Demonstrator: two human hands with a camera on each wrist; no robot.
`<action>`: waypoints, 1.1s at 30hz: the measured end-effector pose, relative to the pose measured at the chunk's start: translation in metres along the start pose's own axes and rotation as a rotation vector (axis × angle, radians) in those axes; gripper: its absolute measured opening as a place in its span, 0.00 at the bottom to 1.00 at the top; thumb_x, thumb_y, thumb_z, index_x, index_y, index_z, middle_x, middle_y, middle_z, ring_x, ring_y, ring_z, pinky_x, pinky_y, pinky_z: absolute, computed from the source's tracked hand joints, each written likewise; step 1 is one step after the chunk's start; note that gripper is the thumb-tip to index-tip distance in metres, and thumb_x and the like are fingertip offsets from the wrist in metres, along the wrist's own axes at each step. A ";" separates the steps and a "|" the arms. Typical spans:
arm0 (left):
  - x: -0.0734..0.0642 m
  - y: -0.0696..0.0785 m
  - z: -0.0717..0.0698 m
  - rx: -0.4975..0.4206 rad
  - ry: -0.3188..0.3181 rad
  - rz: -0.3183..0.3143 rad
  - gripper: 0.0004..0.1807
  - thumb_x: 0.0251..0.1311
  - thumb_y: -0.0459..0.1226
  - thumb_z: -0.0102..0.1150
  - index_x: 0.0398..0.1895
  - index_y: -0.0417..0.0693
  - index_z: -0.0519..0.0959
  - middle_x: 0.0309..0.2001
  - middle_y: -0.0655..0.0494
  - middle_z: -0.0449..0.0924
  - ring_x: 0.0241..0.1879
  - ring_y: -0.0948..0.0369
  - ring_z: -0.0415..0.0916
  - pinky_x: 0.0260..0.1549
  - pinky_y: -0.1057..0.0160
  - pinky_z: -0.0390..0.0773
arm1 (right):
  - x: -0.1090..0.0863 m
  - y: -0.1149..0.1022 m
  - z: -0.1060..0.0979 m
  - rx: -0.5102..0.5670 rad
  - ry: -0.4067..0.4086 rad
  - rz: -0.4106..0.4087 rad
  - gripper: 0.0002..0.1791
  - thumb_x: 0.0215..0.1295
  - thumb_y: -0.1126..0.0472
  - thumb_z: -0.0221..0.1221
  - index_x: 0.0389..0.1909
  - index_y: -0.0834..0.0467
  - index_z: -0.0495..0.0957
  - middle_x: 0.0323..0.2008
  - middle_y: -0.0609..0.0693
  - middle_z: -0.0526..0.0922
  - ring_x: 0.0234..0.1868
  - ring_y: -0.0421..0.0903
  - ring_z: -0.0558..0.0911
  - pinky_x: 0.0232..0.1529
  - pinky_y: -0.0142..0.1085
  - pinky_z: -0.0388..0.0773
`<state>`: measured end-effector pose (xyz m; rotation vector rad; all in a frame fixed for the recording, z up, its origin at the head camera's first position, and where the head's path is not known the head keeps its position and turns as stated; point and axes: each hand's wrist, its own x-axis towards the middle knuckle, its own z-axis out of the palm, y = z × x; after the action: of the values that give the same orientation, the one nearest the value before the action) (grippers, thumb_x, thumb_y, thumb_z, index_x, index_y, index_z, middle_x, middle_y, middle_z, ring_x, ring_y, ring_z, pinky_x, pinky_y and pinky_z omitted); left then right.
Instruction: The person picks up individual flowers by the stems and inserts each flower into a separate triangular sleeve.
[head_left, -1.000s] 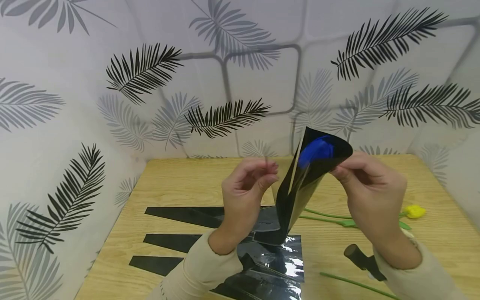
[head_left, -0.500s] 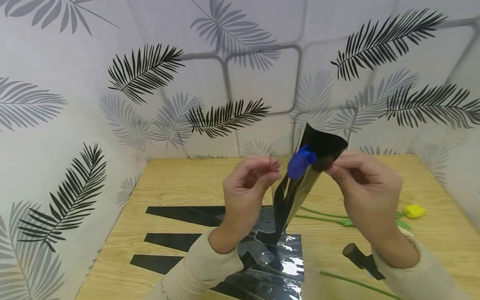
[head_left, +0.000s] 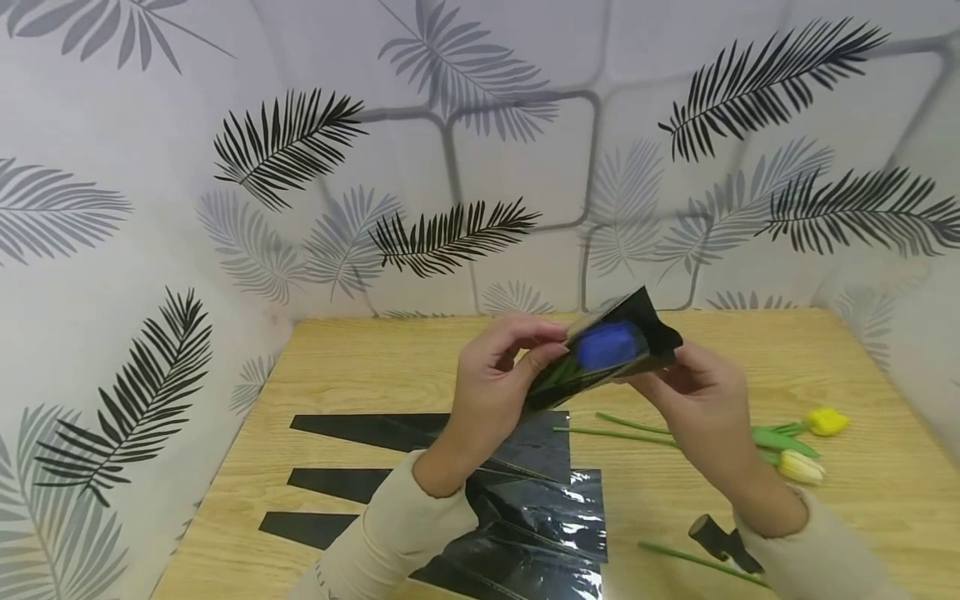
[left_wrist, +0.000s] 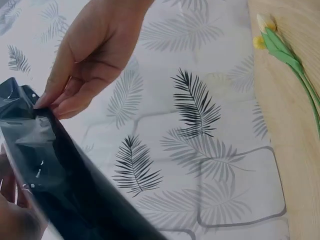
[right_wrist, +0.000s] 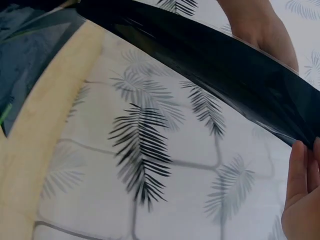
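As the glossy black plastic sleeve tips lower, left hand and right hand pinch its edges closer, narrowing round the blue cup-shaped bloom.

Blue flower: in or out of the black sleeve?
In: the head view shows the blue flower within the black sleeve, whose top edge extends past it.
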<state>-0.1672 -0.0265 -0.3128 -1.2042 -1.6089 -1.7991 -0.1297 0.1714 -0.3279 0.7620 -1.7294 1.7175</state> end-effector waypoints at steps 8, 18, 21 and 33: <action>0.000 -0.004 -0.005 0.150 -0.078 -0.011 0.11 0.54 0.23 0.59 0.41 0.36 0.79 0.39 0.47 0.79 0.40 0.58 0.77 0.39 0.61 0.79 | -0.012 0.020 0.003 -0.020 -0.024 0.074 0.13 0.54 0.79 0.61 0.42 0.75 0.76 0.38 0.49 0.83 0.38 0.41 0.83 0.39 0.29 0.79; -0.001 -0.018 -0.010 0.287 -0.157 0.022 0.09 0.57 0.29 0.59 0.42 0.41 0.81 0.40 0.52 0.80 0.40 0.62 0.75 0.38 0.66 0.76 | -0.023 0.045 0.015 0.070 0.063 0.249 0.13 0.58 0.76 0.59 0.45 0.65 0.77 0.39 0.48 0.82 0.42 0.42 0.82 0.44 0.32 0.78; -0.002 -0.025 -0.011 0.365 -0.203 0.038 0.09 0.58 0.31 0.59 0.42 0.43 0.81 0.41 0.55 0.80 0.43 0.63 0.74 0.41 0.67 0.74 | -0.029 0.055 0.021 0.168 0.099 0.337 0.15 0.61 0.75 0.57 0.48 0.63 0.76 0.42 0.50 0.80 0.45 0.43 0.80 0.47 0.33 0.77; -0.006 -0.050 -0.015 0.550 -0.356 0.017 0.09 0.62 0.35 0.55 0.43 0.47 0.81 0.42 0.59 0.78 0.45 0.65 0.71 0.50 0.71 0.69 | -0.042 0.088 0.036 0.506 0.212 0.589 0.17 0.65 0.77 0.50 0.53 0.63 0.70 0.50 0.52 0.75 0.54 0.46 0.75 0.58 0.39 0.68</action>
<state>-0.2080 -0.0305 -0.3455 -1.2971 -2.0957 -1.0477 -0.1673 0.1364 -0.4182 0.2454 -1.4662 2.5876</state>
